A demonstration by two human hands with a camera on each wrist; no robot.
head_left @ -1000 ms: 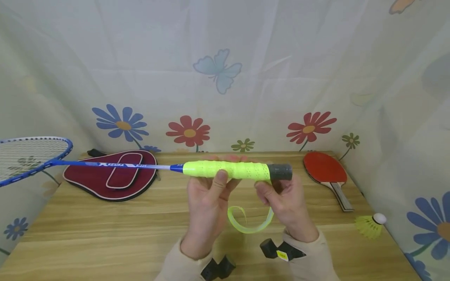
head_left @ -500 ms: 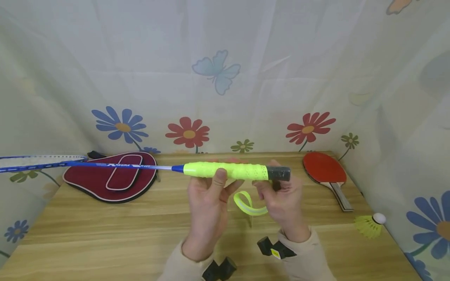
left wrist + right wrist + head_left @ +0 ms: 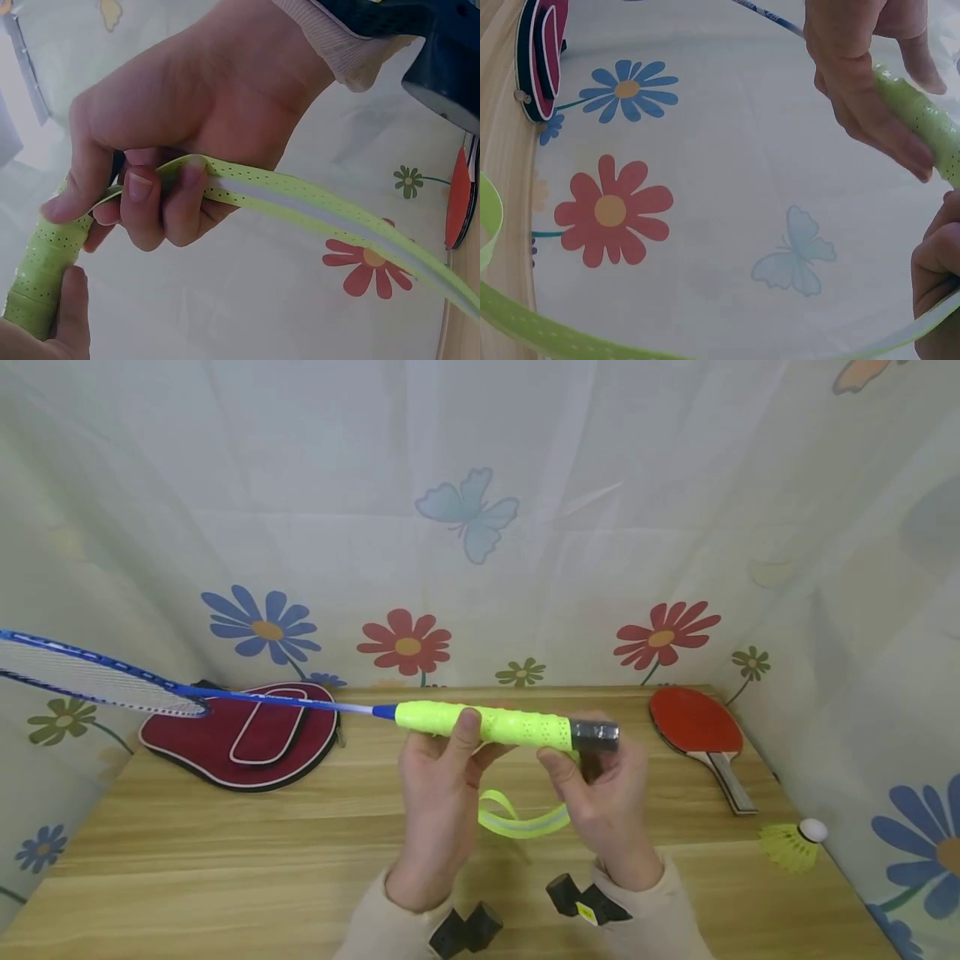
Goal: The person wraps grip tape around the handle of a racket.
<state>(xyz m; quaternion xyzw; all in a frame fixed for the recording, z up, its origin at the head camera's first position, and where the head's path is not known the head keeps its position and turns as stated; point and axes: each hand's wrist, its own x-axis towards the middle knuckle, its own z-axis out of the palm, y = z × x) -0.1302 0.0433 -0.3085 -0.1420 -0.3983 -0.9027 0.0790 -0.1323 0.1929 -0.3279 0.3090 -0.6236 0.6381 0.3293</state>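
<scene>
A blue badminton racket (image 3: 277, 699) is held level above the table, its handle wrapped in neon yellow perforated tape (image 3: 517, 727), with a black butt end (image 3: 594, 735) uncovered. My left hand (image 3: 438, 802) grips the wrapped handle, thumb in front. At the edge of the wrap beside the black end, my right hand (image 3: 607, 802) pinches the tape. In the left wrist view the loose tape strip (image 3: 322, 202) runs between the curled fingers of the right hand (image 3: 187, 97). The strip's curl (image 3: 525, 825) hangs below the handle.
A dark red racket case (image 3: 202, 743) lies at the table's back left. The red table tennis paddle (image 3: 693, 722) is at the back right, with a yellow shuttlecock (image 3: 791, 846) in front of it. A flowered curtain (image 3: 480, 593) stands behind the wooden table (image 3: 262, 868).
The racket has rolled about its shaft; its head tilts differently and sits higher. The loose tape curl has swung and changed shape. Both hands keep their hold with small shifts.
</scene>
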